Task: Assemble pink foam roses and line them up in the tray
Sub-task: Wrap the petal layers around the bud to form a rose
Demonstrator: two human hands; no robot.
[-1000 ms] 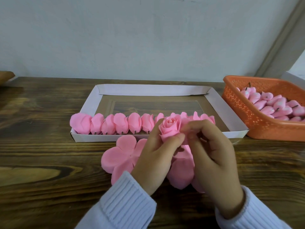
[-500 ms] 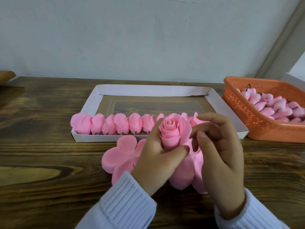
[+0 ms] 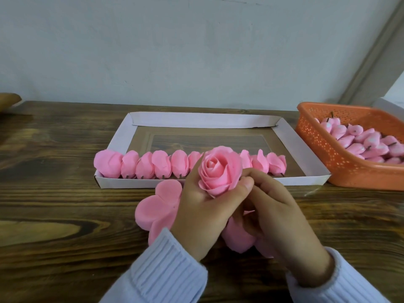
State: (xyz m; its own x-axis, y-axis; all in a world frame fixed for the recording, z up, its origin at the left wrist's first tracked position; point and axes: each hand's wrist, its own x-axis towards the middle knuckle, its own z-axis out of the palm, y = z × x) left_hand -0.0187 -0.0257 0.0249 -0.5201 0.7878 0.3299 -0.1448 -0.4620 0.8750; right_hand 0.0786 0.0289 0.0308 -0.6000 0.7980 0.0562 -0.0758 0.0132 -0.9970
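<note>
1 rose [image 3: 219, 169] stands upright in left grip [image 3: 201, 215].

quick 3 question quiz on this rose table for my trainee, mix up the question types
1. True or false: the orange basket stands to the right of the white tray.
2. Where do the flat petal pieces lie? A in the basket; B on the table in front of the tray; C inside the tray.
3. Short answer: what does the left hand grip?
Key: 1 true; 2 B; 3 the open rose.
</note>
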